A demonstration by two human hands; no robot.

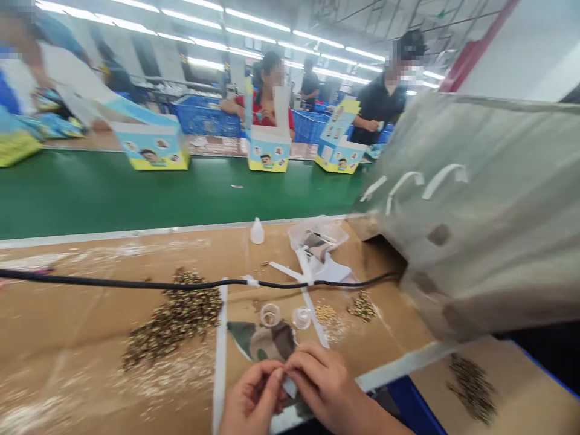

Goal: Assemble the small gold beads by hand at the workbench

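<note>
My left hand (pixel 256 396) and my right hand (pixel 324 380) meet fingertip to fingertip at the near edge of the workbench. Both are closed in a pinch. Whatever lies between the fingertips is too small and too covered to name; a pale patch shows just below them. Right beyond my fingers lies a camouflage cloth piece (pixel 272 344) in green, tan and dark brown. Two small clear plastic cups, a left one (pixel 270 315) and a right one (pixel 301 318), stand by its far edge. To their right is a little heap of yellowish pieces (pixel 325 313).
A large pile of small brownish pieces (pixel 181 314) lies left. A black cable (pixel 172 285) crosses the cardboard-covered bench. Beyond are a white bottle (pixel 257 232), a clear tray (pixel 338 232) and a green conveyor (pixel 203 193) with printed boxes (pixel 269 151). A grey box (pixel 489 211) blocks the right.
</note>
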